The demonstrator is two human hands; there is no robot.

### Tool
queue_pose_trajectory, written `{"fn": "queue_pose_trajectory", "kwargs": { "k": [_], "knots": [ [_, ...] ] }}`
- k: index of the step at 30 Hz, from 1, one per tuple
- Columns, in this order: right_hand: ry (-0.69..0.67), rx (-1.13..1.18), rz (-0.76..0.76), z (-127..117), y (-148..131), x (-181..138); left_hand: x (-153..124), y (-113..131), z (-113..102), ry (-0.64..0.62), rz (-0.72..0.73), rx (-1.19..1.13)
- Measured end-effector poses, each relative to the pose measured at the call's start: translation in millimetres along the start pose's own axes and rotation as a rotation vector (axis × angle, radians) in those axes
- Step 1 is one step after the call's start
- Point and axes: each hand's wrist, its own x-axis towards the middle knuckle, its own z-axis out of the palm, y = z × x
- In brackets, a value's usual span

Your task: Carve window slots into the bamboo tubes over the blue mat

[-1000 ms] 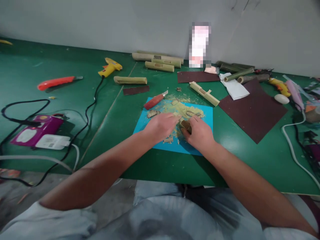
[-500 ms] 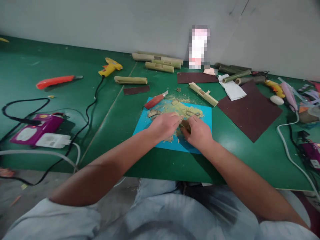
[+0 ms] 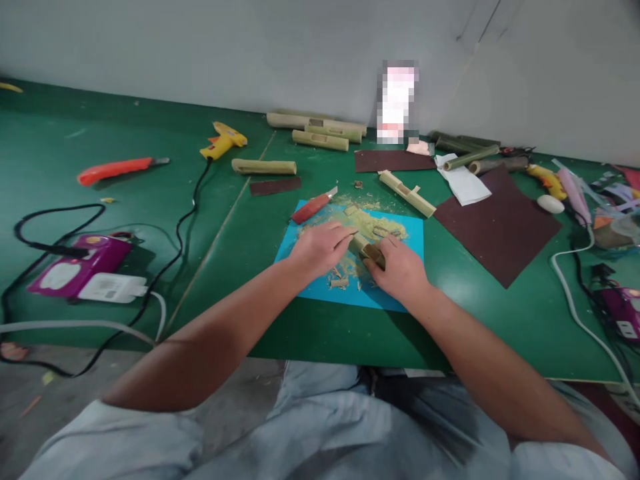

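Note:
A short bamboo tube [image 3: 362,246] with a cut-out opening lies slantwise between my hands, over a blue sheet [image 3: 320,291]. My right hand [image 3: 401,267] is closed around its near right end, the thumb beside the opening. The fingers of my left hand [image 3: 320,249] are pressed together at its far left end; their tips are partly hidden. Pale shavings and dust [image 3: 370,220] cover much of the sheet, with a loose bamboo chip [image 3: 339,283] near my left hand. Just beyond that hand rests a red-handled knife [image 3: 313,207].
Another notched bamboo tube [image 3: 407,193] lies behind the sheet, and several more [image 3: 320,140] lie by the wall. Brown sandpaper-like sheets [image 3: 500,233] are at right. A yellow glue gun [image 3: 223,140], an orange cutter [image 3: 117,171] and a purple power strip [image 3: 85,263] with cables occupy the left.
My left hand has shifted slightly left and its fingers have straightened, so more of the bamboo tube shows between the hands. My right hand keeps its hold. The view has tilted slightly.

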Motion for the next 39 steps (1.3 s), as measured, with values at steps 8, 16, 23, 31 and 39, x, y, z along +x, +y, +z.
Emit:
{"fn": "queue_pose_trajectory", "kwargs": {
  "k": [8,16,23,31,39],
  "knots": [
    [-0.004,0.009,-0.007,-3,2,1,0,-3,-5,0.049,-0.058,-0.093],
    [0.004,0.025,-0.006,-4,6,2,6,1,-1,0.028,-0.054,-0.081],
    [0.037,0.013,0.001,-2,5,1,4,-1,-1,0.027,-0.062,-0.078],
    [0.086,-0.078,-0.067,-1,8,3,2,-2,-2,0.023,-0.070,-0.131],
    [0.175,-0.068,-0.080,-2,20,3,0,1,-6,-0.030,-0.127,-0.185]
  ]
}}
